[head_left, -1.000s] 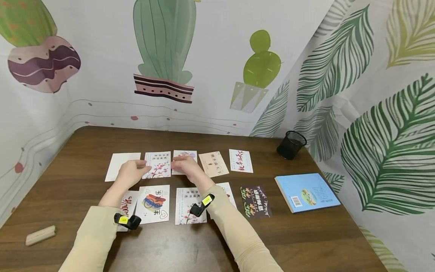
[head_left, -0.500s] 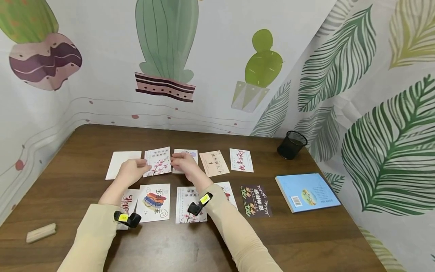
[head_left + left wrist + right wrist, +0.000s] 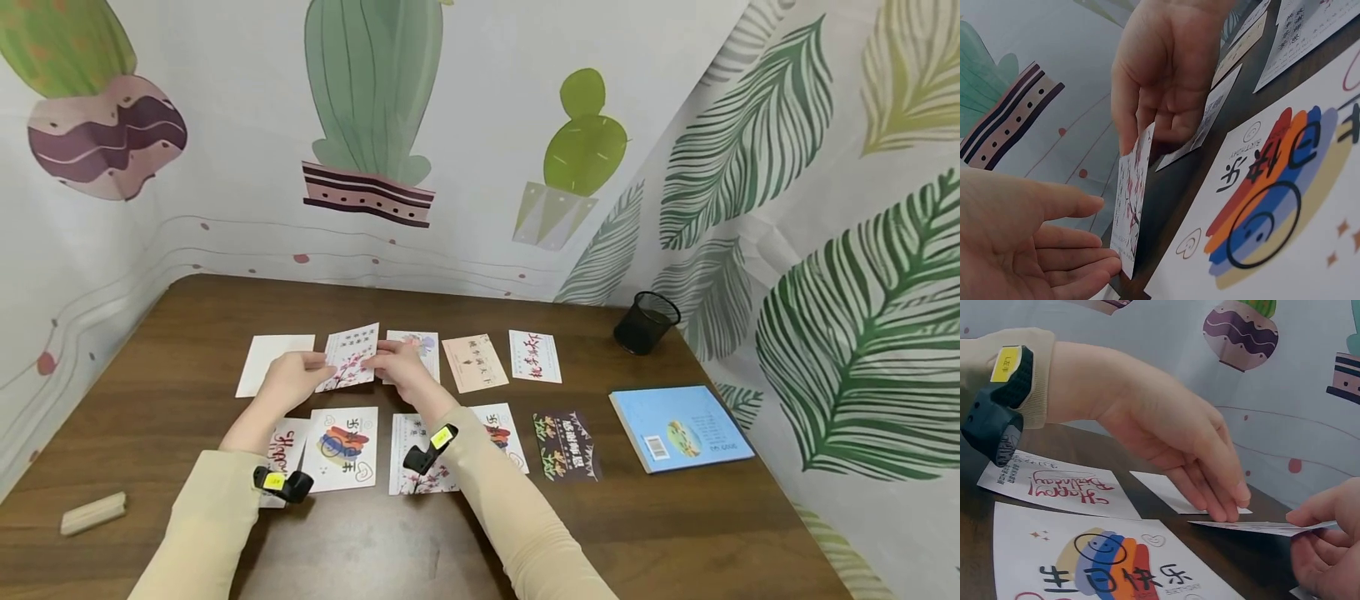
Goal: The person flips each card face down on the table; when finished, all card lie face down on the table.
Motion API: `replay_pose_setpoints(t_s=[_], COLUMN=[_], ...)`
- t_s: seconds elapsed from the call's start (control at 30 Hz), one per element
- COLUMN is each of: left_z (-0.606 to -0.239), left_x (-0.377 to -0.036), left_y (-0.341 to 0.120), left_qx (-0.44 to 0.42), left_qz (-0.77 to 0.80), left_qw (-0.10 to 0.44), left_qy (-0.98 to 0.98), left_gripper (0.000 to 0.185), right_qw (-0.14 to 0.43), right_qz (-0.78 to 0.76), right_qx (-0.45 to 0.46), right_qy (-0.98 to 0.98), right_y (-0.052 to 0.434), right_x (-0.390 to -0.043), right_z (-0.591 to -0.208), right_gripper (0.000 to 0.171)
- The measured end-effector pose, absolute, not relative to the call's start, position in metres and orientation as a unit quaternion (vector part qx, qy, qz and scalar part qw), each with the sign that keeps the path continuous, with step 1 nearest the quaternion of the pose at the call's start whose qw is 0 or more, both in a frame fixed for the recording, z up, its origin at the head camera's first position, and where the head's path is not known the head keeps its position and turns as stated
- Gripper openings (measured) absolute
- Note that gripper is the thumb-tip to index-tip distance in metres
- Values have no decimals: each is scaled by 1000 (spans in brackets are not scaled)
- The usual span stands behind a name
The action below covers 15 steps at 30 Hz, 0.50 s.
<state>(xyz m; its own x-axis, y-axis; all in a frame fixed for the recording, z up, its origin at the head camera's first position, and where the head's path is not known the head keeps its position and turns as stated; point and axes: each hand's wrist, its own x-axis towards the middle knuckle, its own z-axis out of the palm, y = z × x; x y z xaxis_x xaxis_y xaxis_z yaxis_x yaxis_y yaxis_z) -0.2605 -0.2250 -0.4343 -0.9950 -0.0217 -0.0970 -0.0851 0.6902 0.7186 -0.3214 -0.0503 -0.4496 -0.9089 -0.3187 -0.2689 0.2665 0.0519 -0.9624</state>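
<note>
The pink-blossom card (image 3: 351,360) lies between the two hands, tilted and at least partly off the brown table (image 3: 360,550). The right hand (image 3: 405,371) pinches its right edge, thumb above and fingers beneath. The left hand (image 3: 291,379) is at its left edge, fingers extended together, thumb spread and apart from the card; in the left wrist view a fingertip meets the card's lower edge.

Both forearms reach forward from the near edge and converge, the right one slanting leftward. The card's long axis runs away from the person, its far end leaning slightly right; lettering sits at that end, blossoms at the near one. The blank white card (image 3: 258,362) lies just left, the rainbow-striped birthday card (image 3: 343,450) nearer the person.
</note>
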Motion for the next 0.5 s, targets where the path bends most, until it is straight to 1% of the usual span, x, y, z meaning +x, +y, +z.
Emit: replay_pose_setpoints(t_s=[0.2, 0.5], left_z=[-434, -431], left_x=[-261, -258], left_y=[-224, -223], left_qx=[-27, -27], left_qz=[398, 396], left_qw=[47, 40], left_qy=[916, 917], left_gripper=[50, 50], right_qw=[228, 231], right_qz=[-703, -708], right_qx=[-29, -37], right_qy=[673, 666], right_y=[-56, -59], right_x=[-317, -315], right_z=[-452, -454], right_gripper=[53, 49])
